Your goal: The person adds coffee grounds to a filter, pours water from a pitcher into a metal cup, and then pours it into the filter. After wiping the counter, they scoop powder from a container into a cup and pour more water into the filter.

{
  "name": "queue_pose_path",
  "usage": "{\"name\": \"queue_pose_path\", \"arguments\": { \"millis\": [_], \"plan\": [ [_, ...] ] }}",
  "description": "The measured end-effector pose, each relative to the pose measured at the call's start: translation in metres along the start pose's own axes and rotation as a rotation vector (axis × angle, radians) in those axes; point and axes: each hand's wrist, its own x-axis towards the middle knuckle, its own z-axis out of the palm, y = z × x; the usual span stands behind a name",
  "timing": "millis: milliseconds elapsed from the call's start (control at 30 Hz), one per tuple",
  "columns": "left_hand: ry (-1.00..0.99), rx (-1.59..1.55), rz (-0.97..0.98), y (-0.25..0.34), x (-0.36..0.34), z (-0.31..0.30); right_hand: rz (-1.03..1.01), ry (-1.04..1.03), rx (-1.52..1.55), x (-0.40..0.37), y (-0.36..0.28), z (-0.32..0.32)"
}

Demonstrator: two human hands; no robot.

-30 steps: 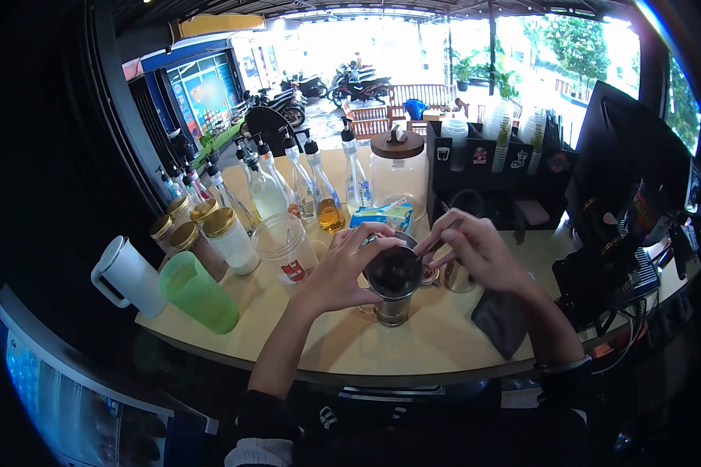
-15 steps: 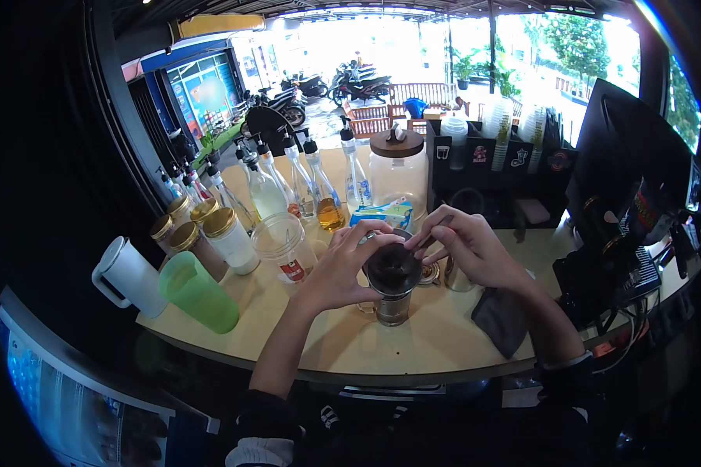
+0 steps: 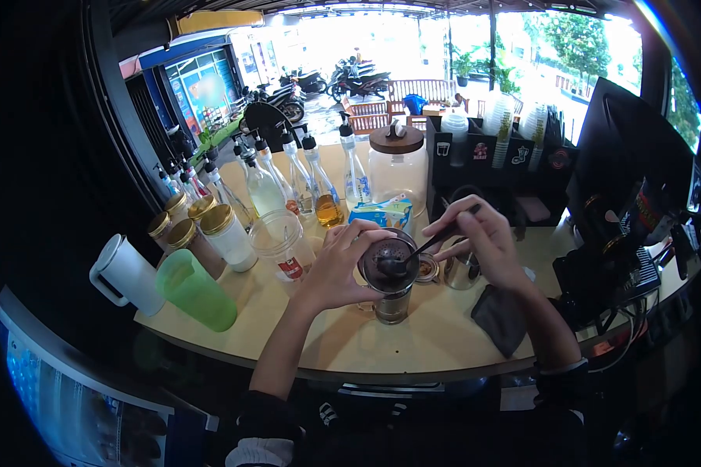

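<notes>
My left hand [image 3: 346, 265] is wrapped round the side of a round, metal-looking cup [image 3: 370, 282] with a dark, speckled inside. Below it, a glass mug [image 3: 392, 310] stands on the counter; whether the cup rests on the mug cannot be made out. In my right hand [image 3: 483, 241] is the handle of a dark spoon [image 3: 428, 245], pinched between thumb and fingers. The spoon slants down to the left, its bowl inside the cup. Just right of the cup lies a small round lid-like piece [image 3: 427, 268], beside a clear glass [image 3: 461, 272] partly behind my right hand.
Left on the counter [image 3: 350, 346] are a green pitcher [image 3: 197, 292], a white jug [image 3: 128, 272], gold-lidded jars [image 3: 227, 237] and a clear tub [image 3: 276, 245]. Pump bottles [image 3: 327, 191] and a wooden-lidded jar [image 3: 397, 175] stand behind. A dark cloth [image 3: 500, 319] lies right.
My right hand has shifted slightly up and right, and the spoon's handle and bowl now show plainly. My left hand keeps its hold on the cup.
</notes>
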Motion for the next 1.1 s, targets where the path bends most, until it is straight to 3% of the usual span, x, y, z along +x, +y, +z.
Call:
{"name": "queue_pose_path", "arguments": {
  "millis": [233, 567, 633, 667, 767, 800, 867, 1100],
  "plan": [
    [0.095, -0.028, -0.069, -0.005, -0.003, 0.009, -0.059, 0.369, 0.41, -0.021, 0.009, -0.019],
    [0.198, -0.048, -0.109, -0.008, -0.008, 0.023, -0.172, 0.537, 0.378, -0.055, 0.018, -0.015],
    [0.221, -0.07, -0.118, -0.01, -0.011, 0.024, -0.366, 0.566, 0.14, -0.066, 0.016, -0.016],
    [0.246, -0.088, -0.125, -0.01, -0.012, 0.024, -0.359, 0.567, 0.139, -0.071, 0.019, -0.015],
    [0.282, -0.073, -0.118, -0.009, -0.012, 0.023, -0.355, 0.48, -0.368, -0.085, 0.051, -0.02],
    [0.308, -0.06, -0.091, -0.008, -0.012, 0.023, -0.348, 0.481, -0.369, -0.088, 0.063, -0.018],
    [0.306, -0.05, -0.1, -0.005, -0.012, 0.023, -0.213, 0.347, -0.597, -0.091, 0.081, -0.009],
    [0.326, -0.048, -0.11, -0.004, -0.012, 0.026, -0.127, 0.185, -0.737, -0.097, 0.126, -0.003]
  ]
}}
